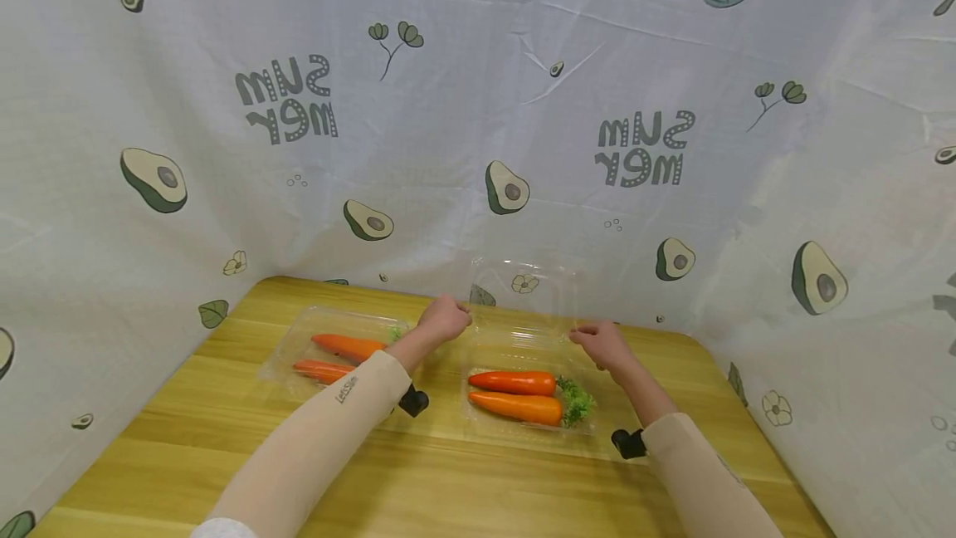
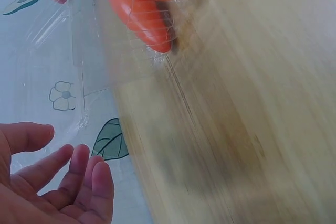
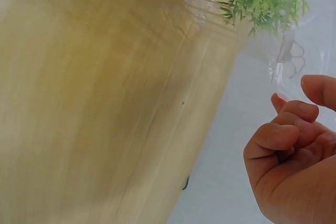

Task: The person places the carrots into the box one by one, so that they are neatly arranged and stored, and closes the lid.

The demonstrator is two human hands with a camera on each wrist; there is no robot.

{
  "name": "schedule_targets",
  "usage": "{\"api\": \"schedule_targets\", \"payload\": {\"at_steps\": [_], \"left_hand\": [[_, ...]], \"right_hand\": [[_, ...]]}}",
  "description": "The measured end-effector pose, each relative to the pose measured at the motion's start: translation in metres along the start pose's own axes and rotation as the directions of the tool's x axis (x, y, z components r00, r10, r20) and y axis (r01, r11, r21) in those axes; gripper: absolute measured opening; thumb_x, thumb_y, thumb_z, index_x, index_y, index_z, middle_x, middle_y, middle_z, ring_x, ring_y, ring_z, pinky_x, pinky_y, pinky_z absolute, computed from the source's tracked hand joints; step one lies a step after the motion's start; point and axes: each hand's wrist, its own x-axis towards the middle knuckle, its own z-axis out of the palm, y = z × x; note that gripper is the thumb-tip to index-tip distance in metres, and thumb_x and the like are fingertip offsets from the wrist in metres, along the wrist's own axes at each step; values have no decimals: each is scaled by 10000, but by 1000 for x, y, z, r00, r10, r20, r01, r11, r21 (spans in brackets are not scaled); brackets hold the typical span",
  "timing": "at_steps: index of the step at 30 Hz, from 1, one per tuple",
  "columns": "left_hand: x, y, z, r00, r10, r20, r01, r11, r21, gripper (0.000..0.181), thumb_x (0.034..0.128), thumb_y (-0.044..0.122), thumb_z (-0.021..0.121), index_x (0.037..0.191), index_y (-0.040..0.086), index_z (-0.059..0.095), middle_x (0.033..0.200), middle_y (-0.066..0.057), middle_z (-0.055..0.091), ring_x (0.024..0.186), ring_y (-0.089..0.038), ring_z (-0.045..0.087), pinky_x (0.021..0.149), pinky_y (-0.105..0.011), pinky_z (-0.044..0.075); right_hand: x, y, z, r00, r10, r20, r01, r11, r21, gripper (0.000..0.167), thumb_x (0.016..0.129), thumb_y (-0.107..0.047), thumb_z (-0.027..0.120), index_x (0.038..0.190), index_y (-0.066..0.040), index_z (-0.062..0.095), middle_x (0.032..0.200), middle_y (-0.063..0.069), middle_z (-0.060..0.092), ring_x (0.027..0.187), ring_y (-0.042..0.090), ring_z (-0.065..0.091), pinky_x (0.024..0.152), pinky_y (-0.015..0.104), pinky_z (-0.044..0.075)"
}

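Observation:
A clear plastic clamshell box [image 1: 485, 430] stands on the table with its transparent lid [image 1: 556, 293] raised at the back. Two carrots lie in it, a red-orange carrot [image 1: 511, 382] behind an orange carrot [image 1: 515, 408], their leafy green tops [image 1: 575, 403] to the right. My left hand [image 1: 446, 319] is at the lid's left edge; in the left wrist view its thumb and fingers [image 2: 79, 166] are spread apart. At the lid's right edge is my right hand [image 1: 603, 344], with loosely bent fingers [image 3: 278, 135] and the thumb apart. Whether either hand touches the lid is hard to tell.
Left of the box, partly behind my left forearm, a second clear container [image 1: 336, 318] holds carrots [image 1: 347, 345]. The wooden table [image 1: 448, 488] ends at a white printed curtain [image 1: 441, 123] behind and at the sides. Black wrist cameras [image 1: 413, 402] sit on both wrists.

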Motion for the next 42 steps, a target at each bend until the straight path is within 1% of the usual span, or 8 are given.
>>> {"api": "schedule_targets", "payload": {"at_steps": [2,4,7,25,33,36,38,42], "left_hand": [[-2,0,-1,1000,1,-2,-1,1000,1,335,990,168,585,1293,72,692,1356,-98,648,1049,-276,645,824,-381,524],[-3,0,-1,1000,-3,-9,3,1000,1,319,992,177,594,1278,85,701,1345,-89,654,1205,-310,614,915,-421,531],[-3,1,-1,1000,-2,-11,2,1000,4,305,993,170,598,1269,97,706,1345,-86,652,1195,-319,619,928,-442,530],[-9,10,-2,997,5,-73,-5,1000,11,259,995,227,613,1190,131,753,1257,-56,703,1110,-275,653,871,-411,535],[-9,11,-3,996,-4,-90,6,1000,21,312,1004,309,576,1205,141,746,1216,-43,713,984,-214,640,830,-378,519],[-10,11,-3,995,4,-96,-4,1000,4,304,1012,309,545,964,98,758,913,-32,702,751,-173,560,668,-328,450],[-10,11,-3,995,13,-95,-15,1000,-19,368,1024,296,527,751,91,664,699,-16,585,610,-155,452,571,-305,366],[-13,11,-2,996,35,-87,-40,997,-61,476,1048,270,496,589,157,442,547,14,407,494,-150,328,497,-292,288]], "right_hand": [[0,2,0,1000,5,2,-5,1000,0,484,1026,-248,539,1401,58,547,955,192,674,426,100,243,457,253,305],[-1,3,0,1000,7,2,-7,1000,4,473,1030,-247,536,1402,44,554,681,58,541,424,104,242,457,251,304],[-3,4,-1,1000,2,9,-3,1000,23,463,1034,-238,525,1404,40,554,545,-51,310,430,105,227,462,252,292],[-16,7,-4,1000,-17,4,16,997,73,444,1049,-238,501,1416,7,547,764,46,476,481,102,276,480,249,310],[-20,6,-6,1000,0,-7,1,992,126,496,1074,-349,470,1433,-14,540,603,-47,342,488,117,275,514,302,326],[-21,6,-7,1000,0,-12,2,988,155,515,1086,-390,423,1409,-13,559,576,-59,310,486,116,262,505,299,310],[-22,7,-8,1000,-5,-13,7,983,182,552,1096,-421,365,1399,-4,560,577,-60,319,486,110,259,496,291,297],[-24,8,-10,1000,-17,-13,20,970,242,672,1094,-498,248,1385,25,555,596,-47,351,486,102,263,495,289,277]]}}
